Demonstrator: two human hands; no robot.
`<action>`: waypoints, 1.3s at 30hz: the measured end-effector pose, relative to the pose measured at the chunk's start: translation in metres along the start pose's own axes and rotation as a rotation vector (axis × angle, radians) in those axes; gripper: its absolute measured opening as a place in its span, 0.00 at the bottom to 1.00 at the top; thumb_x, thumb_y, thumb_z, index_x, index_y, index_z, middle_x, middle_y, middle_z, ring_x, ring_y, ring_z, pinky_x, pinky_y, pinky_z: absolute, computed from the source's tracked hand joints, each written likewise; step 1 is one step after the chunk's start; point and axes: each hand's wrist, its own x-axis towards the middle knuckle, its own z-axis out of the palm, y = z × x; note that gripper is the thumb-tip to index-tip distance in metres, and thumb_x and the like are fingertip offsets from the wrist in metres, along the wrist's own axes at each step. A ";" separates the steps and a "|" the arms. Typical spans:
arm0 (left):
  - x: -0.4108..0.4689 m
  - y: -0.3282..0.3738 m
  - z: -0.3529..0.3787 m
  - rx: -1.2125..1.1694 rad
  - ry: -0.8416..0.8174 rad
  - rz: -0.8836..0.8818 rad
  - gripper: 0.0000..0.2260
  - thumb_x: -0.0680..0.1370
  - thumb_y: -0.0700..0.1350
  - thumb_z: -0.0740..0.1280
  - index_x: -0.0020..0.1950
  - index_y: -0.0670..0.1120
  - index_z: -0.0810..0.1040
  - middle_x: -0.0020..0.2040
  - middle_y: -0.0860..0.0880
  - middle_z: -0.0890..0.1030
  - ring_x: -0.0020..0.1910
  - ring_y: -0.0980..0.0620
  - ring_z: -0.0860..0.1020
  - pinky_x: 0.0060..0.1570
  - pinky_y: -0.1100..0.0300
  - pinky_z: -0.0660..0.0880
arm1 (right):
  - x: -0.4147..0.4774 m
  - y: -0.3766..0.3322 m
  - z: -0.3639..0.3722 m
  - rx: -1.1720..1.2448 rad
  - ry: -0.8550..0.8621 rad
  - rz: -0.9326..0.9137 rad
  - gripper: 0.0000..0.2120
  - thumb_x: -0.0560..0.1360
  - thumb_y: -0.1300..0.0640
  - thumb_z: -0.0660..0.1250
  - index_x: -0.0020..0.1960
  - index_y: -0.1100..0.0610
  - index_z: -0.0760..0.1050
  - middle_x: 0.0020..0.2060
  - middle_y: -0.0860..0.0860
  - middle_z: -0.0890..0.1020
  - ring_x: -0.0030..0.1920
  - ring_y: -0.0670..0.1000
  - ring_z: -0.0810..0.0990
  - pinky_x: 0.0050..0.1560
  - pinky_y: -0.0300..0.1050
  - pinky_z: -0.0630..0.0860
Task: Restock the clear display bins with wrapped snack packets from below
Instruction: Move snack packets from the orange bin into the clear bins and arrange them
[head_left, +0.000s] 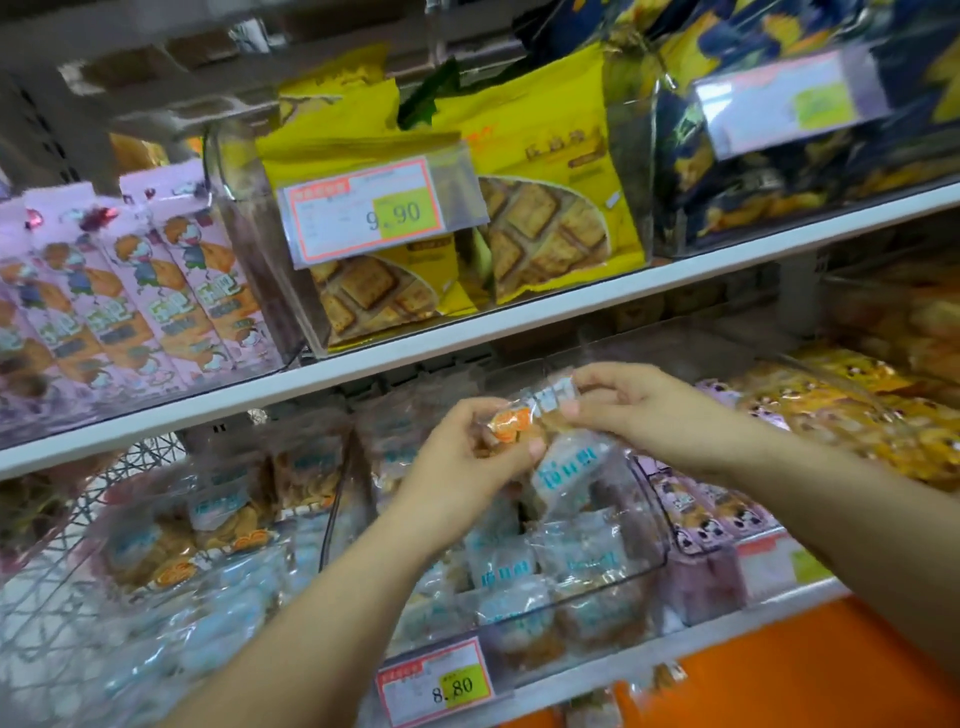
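Here, faces store shelves with both arms stretched forward. Grips a clear snack packet (535, 410) with 2 hands, in the air above the open top of a clear bin (649, 519) on the lower shelf (753, 605). Pinches the end with the orange print between the curled fingers and thumb of the left hand (467, 447). Pinches the other end, printed white and blue, with the fingertips of the right hand (634, 405). Touches with the left thumb a second wrapper (576, 467) with blue lettering, hanging just beneath and slanting down toward the bin. Cannot tell: a separate packet or part of the first.

Looks down into the bin at more packets (571, 561) of the same kind, lying flat and overlapping, well below the rim. Sees a price tag (436, 686) reading 8.80 on the shelf edge in front of the bin. Has a loose heap of matching packets (208, 525) to the left, beside a wire basket (104, 483), all blurred. Has purple packs (706, 514) just right of the bin and orange packs (831, 415) further right.

Sees on the upper shelf (519, 338) pink boxes (156, 291) at left, yellow biscuit bags (550, 208) in the middle behind a tag (374, 208) reading 9.90, and dark blue bags (779, 171) at right.
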 end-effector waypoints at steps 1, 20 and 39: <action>0.000 0.000 0.003 -0.050 0.025 -0.012 0.13 0.73 0.40 0.72 0.53 0.50 0.73 0.49 0.46 0.81 0.45 0.49 0.81 0.50 0.49 0.79 | -0.002 0.000 -0.002 0.009 -0.003 0.013 0.09 0.73 0.58 0.69 0.53 0.53 0.75 0.38 0.48 0.84 0.39 0.44 0.81 0.38 0.37 0.76; -0.006 -0.001 -0.002 0.817 0.258 0.276 0.37 0.72 0.57 0.71 0.75 0.54 0.56 0.67 0.54 0.66 0.68 0.53 0.62 0.60 0.60 0.63 | 0.000 -0.004 0.003 -0.443 0.196 -0.191 0.23 0.70 0.60 0.73 0.61 0.48 0.70 0.47 0.46 0.80 0.39 0.43 0.75 0.47 0.39 0.76; 0.000 -0.014 0.010 -0.104 0.069 -0.157 0.26 0.63 0.46 0.76 0.57 0.50 0.70 0.52 0.48 0.82 0.48 0.47 0.82 0.54 0.40 0.77 | 0.010 0.019 0.015 -0.021 0.216 -0.069 0.06 0.74 0.61 0.69 0.50 0.56 0.79 0.42 0.52 0.84 0.43 0.50 0.83 0.51 0.50 0.80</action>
